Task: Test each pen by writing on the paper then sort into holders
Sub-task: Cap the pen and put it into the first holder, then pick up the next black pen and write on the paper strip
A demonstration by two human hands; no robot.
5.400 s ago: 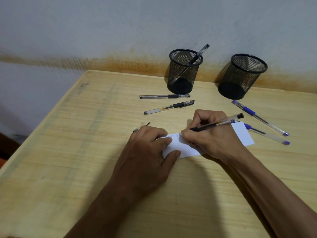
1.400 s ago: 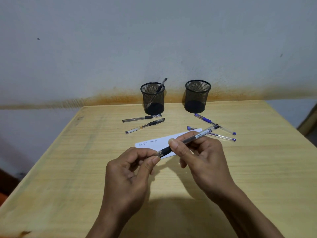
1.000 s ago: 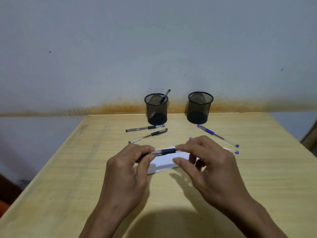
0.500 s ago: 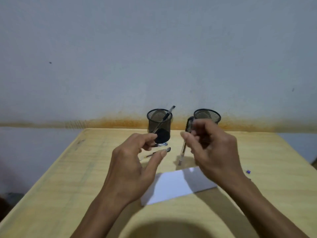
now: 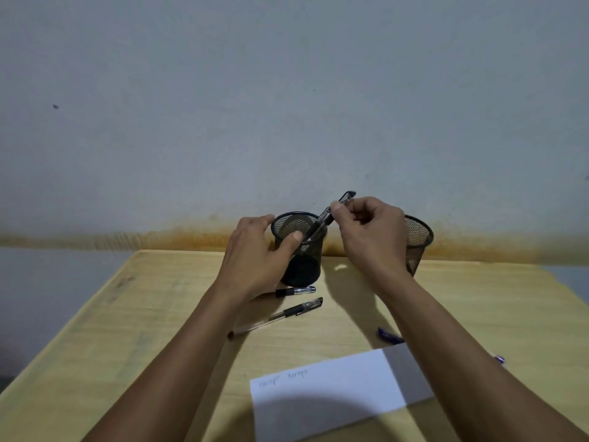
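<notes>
My right hand pinches a black pen near its upper end. The pen slants down into the left black mesh holder at the back of the table. Another dark pen seems to lean inside the same holder, right beside it. My left hand grips this holder, thumb on its front wall and fingers round its left side. The right mesh holder stands partly hidden behind my right hand. White paper with small scribbles lies near me.
Two black pens lie on the wooden table just in front of the left holder. A blue pen shows beside my right forearm, mostly hidden. The stained wall rises directly behind the holders.
After writing on the paper and capping the pen, my right hand carried it forward and lowered it into the left holder. My left hand moved up and took hold of that holder.
</notes>
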